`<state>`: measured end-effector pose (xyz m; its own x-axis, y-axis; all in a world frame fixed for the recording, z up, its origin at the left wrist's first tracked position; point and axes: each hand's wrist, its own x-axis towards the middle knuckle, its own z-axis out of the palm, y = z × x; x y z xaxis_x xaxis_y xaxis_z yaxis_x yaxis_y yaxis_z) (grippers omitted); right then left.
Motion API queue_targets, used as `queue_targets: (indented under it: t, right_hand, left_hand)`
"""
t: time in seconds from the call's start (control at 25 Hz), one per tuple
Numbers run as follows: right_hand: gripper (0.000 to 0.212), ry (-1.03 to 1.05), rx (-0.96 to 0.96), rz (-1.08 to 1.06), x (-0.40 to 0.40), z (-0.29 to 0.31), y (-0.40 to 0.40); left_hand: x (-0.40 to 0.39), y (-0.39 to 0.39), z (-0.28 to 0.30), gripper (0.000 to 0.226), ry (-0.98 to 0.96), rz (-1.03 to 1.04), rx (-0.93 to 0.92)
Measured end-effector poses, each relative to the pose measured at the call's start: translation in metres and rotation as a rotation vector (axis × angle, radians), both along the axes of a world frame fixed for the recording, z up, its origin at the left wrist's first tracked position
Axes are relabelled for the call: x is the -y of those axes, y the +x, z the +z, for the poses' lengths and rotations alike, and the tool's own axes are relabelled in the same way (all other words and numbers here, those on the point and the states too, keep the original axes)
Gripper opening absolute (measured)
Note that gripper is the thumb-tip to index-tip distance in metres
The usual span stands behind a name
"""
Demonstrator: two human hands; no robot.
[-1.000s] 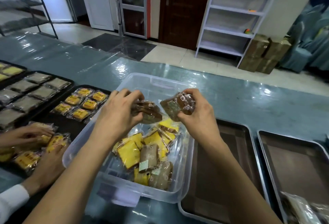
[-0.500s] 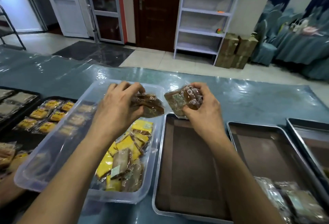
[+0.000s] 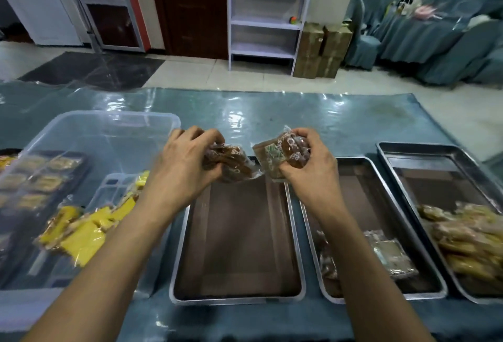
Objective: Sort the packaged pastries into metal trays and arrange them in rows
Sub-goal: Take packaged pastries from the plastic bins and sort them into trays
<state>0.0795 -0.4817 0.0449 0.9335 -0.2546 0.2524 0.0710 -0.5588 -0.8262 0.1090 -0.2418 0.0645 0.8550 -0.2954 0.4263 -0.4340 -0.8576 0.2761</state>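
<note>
Both hands have moved from over the clear bin (image 3: 89, 135) at 9 o'clock to above the far end of the empty tray (image 3: 236, 235). Left hand (image 3: 182, 167) grips brown pkts (image 3: 231, 164); right hand (image 3: 304, 167) grips pkts (image 3: 275, 156). Sort OK; row placement next.

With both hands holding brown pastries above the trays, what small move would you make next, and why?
Probably lower both hands and set the wrapped brown pastries at the far end of the bare metal tray. The left hand and right hand each grip a wrapped brown pastry right above it.
</note>
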Motion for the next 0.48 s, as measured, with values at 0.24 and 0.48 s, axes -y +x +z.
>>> queue_targets:
  t: [0.24,0.48]
  right_hand:
    - [0.051,0.032,-0.070,-0.071,0.078,-0.021,-0.030]
    - [0.053,-0.007,-0.125,-0.116,0.145,-0.042,-0.048]
  left_hand:
    - [0.081,-0.011,-0.023,0.038,0.034,-0.077,-0.088]
    - [0.152,-0.025,-0.045,0.039,0.066,-0.138,-0.181]
